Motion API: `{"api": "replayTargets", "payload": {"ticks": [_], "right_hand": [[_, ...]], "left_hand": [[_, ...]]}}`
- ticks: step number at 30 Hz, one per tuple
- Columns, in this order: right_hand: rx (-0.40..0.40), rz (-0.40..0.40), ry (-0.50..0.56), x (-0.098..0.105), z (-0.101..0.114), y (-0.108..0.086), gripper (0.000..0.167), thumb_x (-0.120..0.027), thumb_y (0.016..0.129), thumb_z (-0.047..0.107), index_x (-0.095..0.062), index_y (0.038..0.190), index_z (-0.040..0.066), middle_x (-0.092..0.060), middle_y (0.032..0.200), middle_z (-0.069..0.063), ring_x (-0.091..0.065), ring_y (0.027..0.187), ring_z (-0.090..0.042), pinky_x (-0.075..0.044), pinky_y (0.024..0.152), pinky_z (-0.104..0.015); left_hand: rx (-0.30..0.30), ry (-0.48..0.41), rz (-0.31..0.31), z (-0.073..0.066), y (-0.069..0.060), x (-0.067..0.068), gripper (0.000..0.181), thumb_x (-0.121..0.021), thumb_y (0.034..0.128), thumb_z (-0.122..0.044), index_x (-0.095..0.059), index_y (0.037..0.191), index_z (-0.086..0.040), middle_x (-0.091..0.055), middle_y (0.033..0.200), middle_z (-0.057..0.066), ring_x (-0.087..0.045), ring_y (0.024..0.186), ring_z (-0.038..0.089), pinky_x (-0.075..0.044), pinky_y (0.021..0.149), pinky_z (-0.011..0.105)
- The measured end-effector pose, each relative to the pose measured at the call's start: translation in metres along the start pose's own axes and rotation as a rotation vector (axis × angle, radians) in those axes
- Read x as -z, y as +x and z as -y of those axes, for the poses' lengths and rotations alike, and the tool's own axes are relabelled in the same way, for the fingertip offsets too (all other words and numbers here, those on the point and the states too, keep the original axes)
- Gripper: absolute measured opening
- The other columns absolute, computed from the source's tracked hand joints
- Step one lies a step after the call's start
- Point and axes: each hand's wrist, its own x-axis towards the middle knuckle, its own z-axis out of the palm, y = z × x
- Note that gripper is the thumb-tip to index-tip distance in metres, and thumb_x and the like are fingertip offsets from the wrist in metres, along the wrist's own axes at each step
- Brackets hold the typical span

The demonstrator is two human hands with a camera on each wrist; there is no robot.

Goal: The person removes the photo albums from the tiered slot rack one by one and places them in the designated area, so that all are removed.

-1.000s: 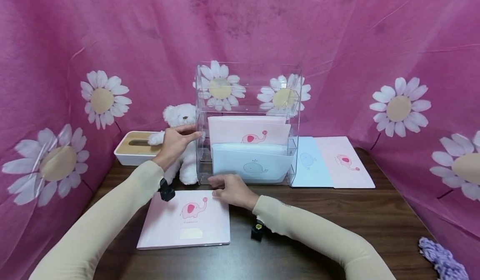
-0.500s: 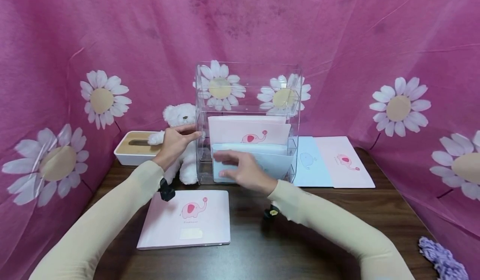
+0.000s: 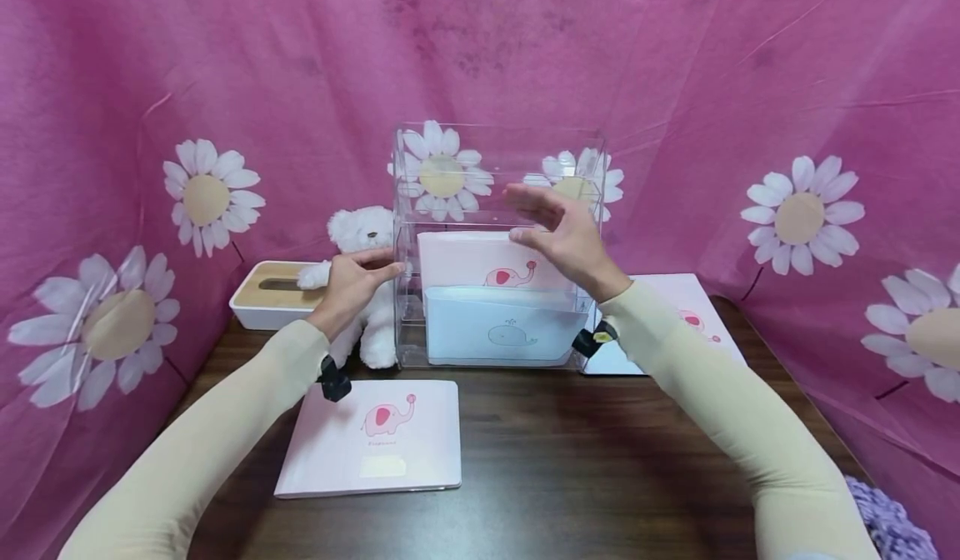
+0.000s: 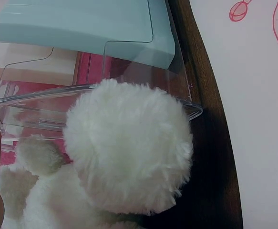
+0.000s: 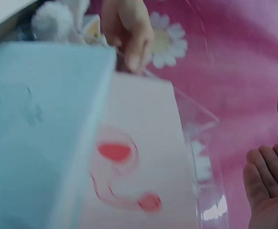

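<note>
holding clear rack (image 3: 487,222), left hand (image 3: 351,289), pink folder (image 3: 468,258) near right hand (image 3: 572,239)

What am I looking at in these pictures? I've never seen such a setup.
No machine here: a person works bare-handed. The wide view comes from a camera on the head; the close-ups, from small black cameras on the wrists. The left hand holds the side of a clear rack containing pink folders and light blue folders. The right hand is raised before it, open and empty. On the table lies an elephant folder; farther back are a white teddy bear and a wooden-topped box.
</note>
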Motion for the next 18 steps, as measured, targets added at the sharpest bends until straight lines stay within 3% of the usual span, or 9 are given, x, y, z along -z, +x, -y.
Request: {"api": "replayTargets", "payload": {"ticks": [3, 9, 18], "right_hand": [[-0.024, -0.045, 0.017, 0.015, -0.001, 0.005, 0.057, -0.073, 0.088, -0.002, -0.055, 0.142, 0.000, -0.060, 0.144, -0.021, -0.058, 0.133, -0.031, -0.051, 0.108, -0.024], [-0.029, -0.121, 0.061, 0.043, -0.007, 0.007, 0.055, -0.074, 0.089, 0.001, -0.057, 0.142, 0.003, -0.062, 0.142, -0.020, -0.063, 0.128, -0.021, -0.053, 0.102, -0.020], [-0.059, -0.158, 0.054, 0.067, -0.016, 0.002, 0.058, -0.077, 0.089, 0.006, -0.056, 0.143, 0.003, -0.066, 0.138, -0.011, -0.063, 0.127, -0.017, -0.053, 0.100, -0.016]], "left_hand": [[-0.001, -0.003, 0.003, 0.000, 0.000, 0.000, 0.046, -0.081, 0.0867, -0.019, -0.070, 0.129, -0.004, -0.070, 0.128, 0.020, -0.066, 0.104, 0.003, -0.054, 0.084, 0.010], [0.003, -0.020, 0.010, -0.001, 0.001, 0.000, 0.046, -0.082, 0.0864, -0.018, -0.070, 0.129, -0.004, -0.070, 0.127, 0.020, -0.065, 0.094, -0.005, -0.054, 0.083, 0.009], [0.014, 0.006, 0.006, -0.002, 0.000, 0.000, 0.047, -0.082, 0.0859, -0.021, -0.070, 0.128, -0.005, -0.071, 0.128, 0.017, -0.065, 0.116, 0.013, -0.054, 0.086, 0.011]]}}
